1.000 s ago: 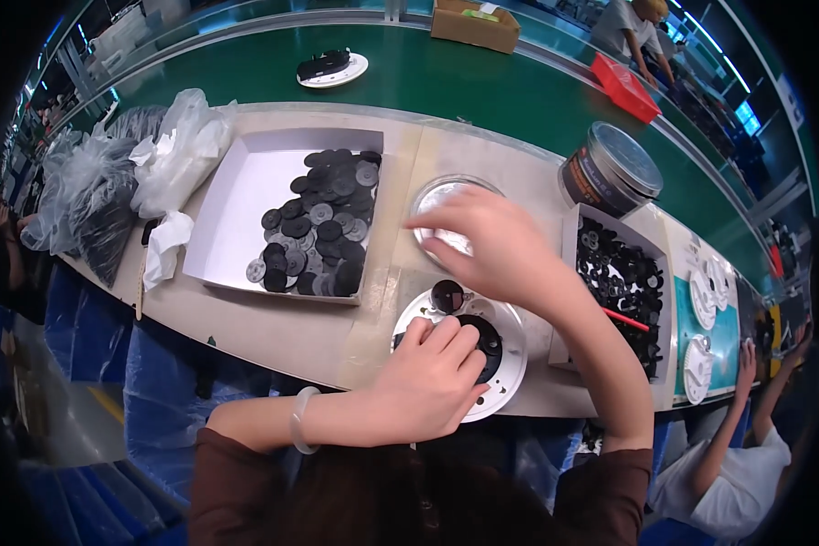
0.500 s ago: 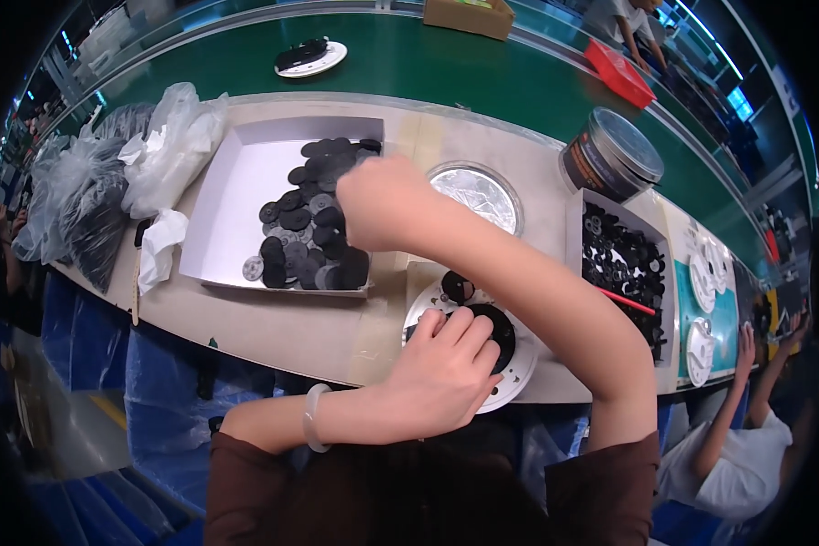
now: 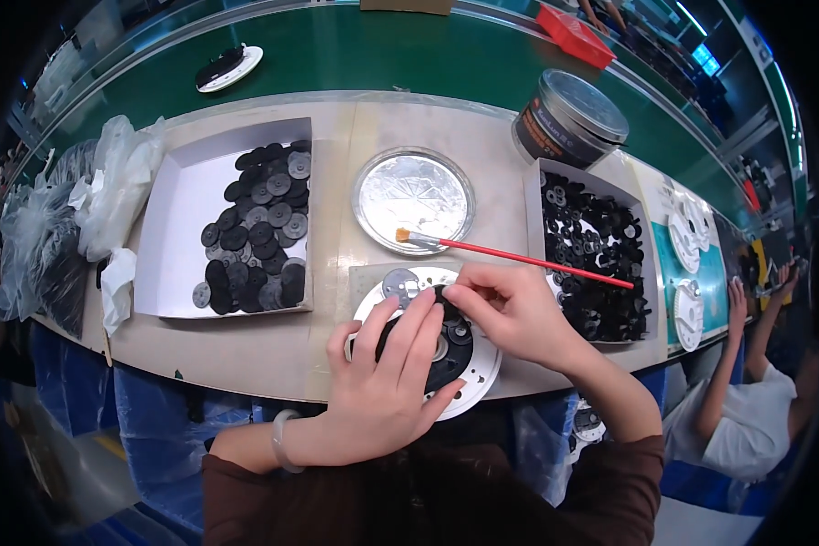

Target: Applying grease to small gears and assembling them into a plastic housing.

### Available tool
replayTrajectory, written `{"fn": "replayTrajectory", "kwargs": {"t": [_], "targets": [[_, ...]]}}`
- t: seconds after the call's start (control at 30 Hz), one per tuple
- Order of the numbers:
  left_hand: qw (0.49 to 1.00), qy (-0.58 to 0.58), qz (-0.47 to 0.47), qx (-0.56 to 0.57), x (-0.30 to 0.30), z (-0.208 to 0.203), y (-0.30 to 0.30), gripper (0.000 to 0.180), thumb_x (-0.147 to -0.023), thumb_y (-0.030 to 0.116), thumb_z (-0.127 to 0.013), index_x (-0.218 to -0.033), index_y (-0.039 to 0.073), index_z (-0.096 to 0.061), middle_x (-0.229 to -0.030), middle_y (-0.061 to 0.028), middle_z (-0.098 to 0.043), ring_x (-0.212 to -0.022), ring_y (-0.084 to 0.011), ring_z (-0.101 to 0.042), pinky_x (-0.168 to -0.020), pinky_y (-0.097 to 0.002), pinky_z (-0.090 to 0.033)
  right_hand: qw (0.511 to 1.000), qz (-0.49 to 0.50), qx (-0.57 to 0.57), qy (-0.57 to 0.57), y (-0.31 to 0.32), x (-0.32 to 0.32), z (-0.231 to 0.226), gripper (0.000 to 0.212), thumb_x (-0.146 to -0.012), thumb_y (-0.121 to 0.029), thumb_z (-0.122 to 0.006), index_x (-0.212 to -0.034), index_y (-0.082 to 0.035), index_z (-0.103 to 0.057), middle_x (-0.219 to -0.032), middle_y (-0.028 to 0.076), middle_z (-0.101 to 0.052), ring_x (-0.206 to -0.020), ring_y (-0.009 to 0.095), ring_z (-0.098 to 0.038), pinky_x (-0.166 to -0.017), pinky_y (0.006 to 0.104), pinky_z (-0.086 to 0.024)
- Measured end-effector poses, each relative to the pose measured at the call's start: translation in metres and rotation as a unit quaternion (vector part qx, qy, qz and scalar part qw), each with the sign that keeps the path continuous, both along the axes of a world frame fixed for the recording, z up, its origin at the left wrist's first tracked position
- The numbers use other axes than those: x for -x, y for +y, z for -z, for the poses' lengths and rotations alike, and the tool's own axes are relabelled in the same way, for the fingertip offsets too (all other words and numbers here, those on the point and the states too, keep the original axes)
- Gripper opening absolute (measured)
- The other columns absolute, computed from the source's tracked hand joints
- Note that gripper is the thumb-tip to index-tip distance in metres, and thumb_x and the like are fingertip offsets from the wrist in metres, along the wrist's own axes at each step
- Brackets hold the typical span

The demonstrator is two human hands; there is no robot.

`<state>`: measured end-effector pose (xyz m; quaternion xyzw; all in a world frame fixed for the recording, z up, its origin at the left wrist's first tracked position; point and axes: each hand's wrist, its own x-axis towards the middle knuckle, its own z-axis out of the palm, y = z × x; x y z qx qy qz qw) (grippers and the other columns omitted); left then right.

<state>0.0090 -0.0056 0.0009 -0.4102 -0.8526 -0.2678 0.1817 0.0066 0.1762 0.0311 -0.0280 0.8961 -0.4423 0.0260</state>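
Now the right hand (image 3: pixel 510 314), back from the tray of black discs (image 3: pixel 259 227), pinches a black gear (image 3: pixel 446 296) onto the white plate (image 3: pixel 482 364); the left hand (image 3: pixel 387 382) lies spread, steadying it.

Head camera looks steeply down, close over workbench (image 3: pixel 246 346).

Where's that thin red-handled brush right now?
In the head view, the thin red-handled brush lies right of centre, its bristles on the round silver foil dish, its handle reaching the white tray of small black parts.
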Motion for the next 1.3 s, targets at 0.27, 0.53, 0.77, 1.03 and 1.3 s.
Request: {"fn": "replayTrajectory", "kwargs": {"t": [0.27, 0.53, 0.77, 1.03, 1.3], "targets": [[0.994, -0.02, 0.037, 0.102, 0.009, -0.016, 0.001, 0.057, -0.066, 0.035, -0.062, -0.114, 0.006, -0.052, -0.121, -0.0106, -0.048, -0.1, -0.0199, -0.045, -0.085, -0.0423, -0.027, 0.997, 0.012, -0.079, 0.013, -0.003, 0.004, -0.008, 0.018, -0.081, -0.013, -0.055, -0.071, 0.002, -0.057, -0.052, 0.01, -0.048, -0.044, 0.015, -0.043, -0.043, 0.0269, -0.034], [0.991, 0.014, 0.056, 0.121, 0.009, -0.012, 0.004, 0.057, -0.066, 0.035, -0.062, -0.112, 0.004, -0.053, -0.122, -0.0103, -0.047, -0.093, -0.0226, -0.042, -0.083, -0.0421, -0.025, 0.991, 0.008, -0.129, 0.042, 0.004, -0.002, -0.008, 0.019, -0.081, -0.014, -0.054, -0.069, 0.001, -0.056, -0.05, 0.01, -0.047, -0.042, 0.016, -0.044, -0.043, 0.0279, -0.035], [0.989, -0.003, 0.056, 0.137, 0.01, -0.017, 0.005, 0.058, -0.061, 0.031, -0.067, -0.111, 0.004, -0.054, -0.124, -0.0098, -0.046, -0.092, -0.0239, -0.04, -0.085, -0.0423, -0.023, 0.904, 0.328, -0.238, 0.136, 0.083, -0.039, -0.046, 0.021, -0.085, -0.013, -0.053, -0.073, 0.003, -0.058, -0.051, 0.002, -0.049, -0.05, 0.005, -0.041, -0.046, 0.0236, -0.03], [0.987, 0.056, 0.04, 0.146, 0.008, -0.019, 0.008, 0.051, -0.064, 0.033, -0.063, -0.105, 0.003, -0.056, -0.12, -0.0112, -0.049, -0.087, -0.0218, -0.043, -0.081, -0.0412, -0.024, 0.89, 0.285, -0.351, 0.05, 0.173, -0.06, 0.0, 0.018, -0.073, -0.009, -0.061, -0.09, -0.005, -0.063, -0.076, 0.009, -0.062, -0.065, 0.021, -0.056, -0.065, 0.03, -0.045], [0.987, 0.065, 0.022, 0.144, 0.004, -0.018, 0.009, 0.049, -0.064, 0.032, -0.061, -0.102, 0.001, -0.057, -0.118, -0.0117, -0.05, -0.085, -0.022, -0.044, -0.081, -0.0411, -0.025, 0.909, 0.134, -0.389, 0.067, 0.193, -0.033, 0.016, 0.014, -0.069, -0.008, -0.063, -0.082, -0.003, -0.06, -0.072, 0.011, -0.059, -0.067, 0.025, -0.057, -0.066, 0.0341, -0.046]]}}
